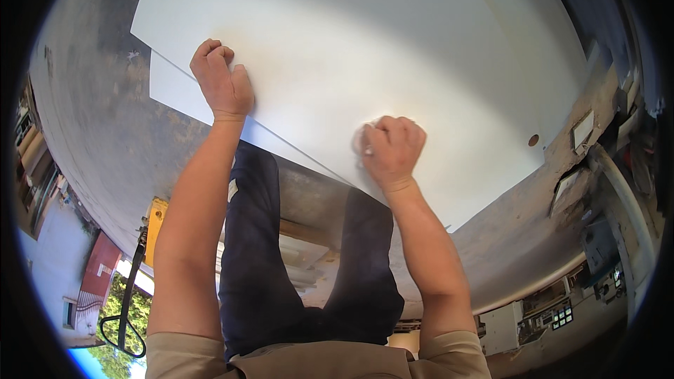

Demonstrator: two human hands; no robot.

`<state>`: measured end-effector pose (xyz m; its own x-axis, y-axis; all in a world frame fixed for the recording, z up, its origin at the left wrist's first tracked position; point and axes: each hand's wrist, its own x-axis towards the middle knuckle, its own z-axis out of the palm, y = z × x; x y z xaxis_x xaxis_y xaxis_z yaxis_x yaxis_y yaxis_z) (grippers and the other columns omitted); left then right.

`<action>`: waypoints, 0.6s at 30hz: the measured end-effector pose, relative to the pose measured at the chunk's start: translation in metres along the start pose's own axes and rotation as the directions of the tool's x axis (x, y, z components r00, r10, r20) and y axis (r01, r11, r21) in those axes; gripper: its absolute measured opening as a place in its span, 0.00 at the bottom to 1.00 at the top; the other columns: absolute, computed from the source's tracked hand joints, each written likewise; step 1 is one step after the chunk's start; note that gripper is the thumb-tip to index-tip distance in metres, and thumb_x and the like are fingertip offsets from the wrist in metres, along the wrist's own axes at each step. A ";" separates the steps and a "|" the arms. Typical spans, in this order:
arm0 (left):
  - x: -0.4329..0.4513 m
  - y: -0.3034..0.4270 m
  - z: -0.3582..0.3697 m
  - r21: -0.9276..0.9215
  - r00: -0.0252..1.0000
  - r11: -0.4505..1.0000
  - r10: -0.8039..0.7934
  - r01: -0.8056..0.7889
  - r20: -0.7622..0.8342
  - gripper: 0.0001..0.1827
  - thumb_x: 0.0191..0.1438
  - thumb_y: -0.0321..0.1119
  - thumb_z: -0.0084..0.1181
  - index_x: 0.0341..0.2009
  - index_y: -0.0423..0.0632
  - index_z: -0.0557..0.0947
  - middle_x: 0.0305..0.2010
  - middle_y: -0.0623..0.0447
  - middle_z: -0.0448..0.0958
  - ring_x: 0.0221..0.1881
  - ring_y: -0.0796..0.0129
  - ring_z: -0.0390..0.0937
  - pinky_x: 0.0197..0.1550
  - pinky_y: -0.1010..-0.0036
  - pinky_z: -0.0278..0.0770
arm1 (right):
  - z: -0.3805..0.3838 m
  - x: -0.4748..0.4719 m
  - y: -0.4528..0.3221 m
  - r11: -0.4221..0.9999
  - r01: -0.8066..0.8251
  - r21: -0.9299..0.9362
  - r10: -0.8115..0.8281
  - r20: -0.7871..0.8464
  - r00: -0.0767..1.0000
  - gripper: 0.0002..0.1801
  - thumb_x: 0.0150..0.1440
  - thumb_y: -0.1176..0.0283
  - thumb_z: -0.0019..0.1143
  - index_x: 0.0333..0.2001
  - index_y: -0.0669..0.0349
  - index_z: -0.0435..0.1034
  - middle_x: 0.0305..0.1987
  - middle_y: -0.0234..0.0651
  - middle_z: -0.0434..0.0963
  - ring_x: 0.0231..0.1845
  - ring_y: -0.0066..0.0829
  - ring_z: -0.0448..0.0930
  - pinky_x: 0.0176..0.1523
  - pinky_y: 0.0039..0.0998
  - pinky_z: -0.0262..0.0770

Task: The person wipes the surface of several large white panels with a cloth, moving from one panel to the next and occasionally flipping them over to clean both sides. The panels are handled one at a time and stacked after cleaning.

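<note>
A large white panel (316,73) lies before me, with a second white sheet (174,84) showing beneath its near left edge. At that edge, my left hand (224,79) rests on the panel with its fingers curled; the underside of the palm is hidden. Farther right, my right hand (395,150) is closed around a pale crumpled wad (362,142), perhaps cloth or paper, pressed against the panel's surface. The wad is blurred and mostly covered by the fingers. A round hole (533,140) pierces the panel near its right corner.
Grey concrete-like floor (95,79) surrounds the panel. My legs in dark trousers (253,252) stand at its near edge. A yellow metal part (157,226) with a black bar is at left. Several loose pieces and a pale curved pipe (621,184) lie at right.
</note>
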<state>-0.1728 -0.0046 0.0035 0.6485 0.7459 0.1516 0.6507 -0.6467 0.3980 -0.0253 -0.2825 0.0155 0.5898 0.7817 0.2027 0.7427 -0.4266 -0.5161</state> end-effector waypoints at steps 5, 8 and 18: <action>0.000 0.008 0.005 -0.064 1.000 0.998 -0.026 0.026 -0.006 0.14 0.47 0.25 0.48 0.41 0.41 0.74 0.58 0.38 0.67 0.59 0.44 0.63 0.62 0.56 0.64 | -0.006 0.100 0.088 0.861 -0.395 -0.321 0.290 -0.328 0.899 0.07 0.49 0.72 0.64 0.29 0.52 0.71 0.41 0.31 0.77 0.45 0.41 0.74 0.47 0.41 0.66; 0.006 0.005 0.009 -0.010 1.000 1.000 0.029 -0.029 -0.009 0.13 0.49 0.27 0.49 0.42 0.41 0.74 0.57 0.37 0.69 0.60 0.44 0.64 0.64 0.54 0.62 | 0.032 0.132 0.022 0.948 -0.215 -0.236 0.154 -0.253 0.955 0.05 0.49 0.69 0.61 0.30 0.51 0.72 0.40 0.32 0.76 0.46 0.39 0.74 0.48 0.44 0.66; -0.005 -0.028 0.008 0.086 0.997 0.994 0.066 -0.070 0.049 0.16 0.53 0.27 0.47 0.46 0.34 0.74 0.63 0.34 0.63 0.62 0.46 0.60 0.63 0.59 0.70 | -0.067 -0.113 0.082 0.895 -0.375 -0.240 0.351 -0.138 0.926 0.11 0.46 0.75 0.65 0.32 0.51 0.70 0.40 0.31 0.73 0.45 0.41 0.74 0.49 0.43 0.66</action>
<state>-0.1905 0.0084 -0.0157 0.7083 0.6932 0.1334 0.6355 -0.7084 0.3071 -0.0103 -0.4363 0.0059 0.8507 0.5114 0.1215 0.5199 -0.7845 -0.3381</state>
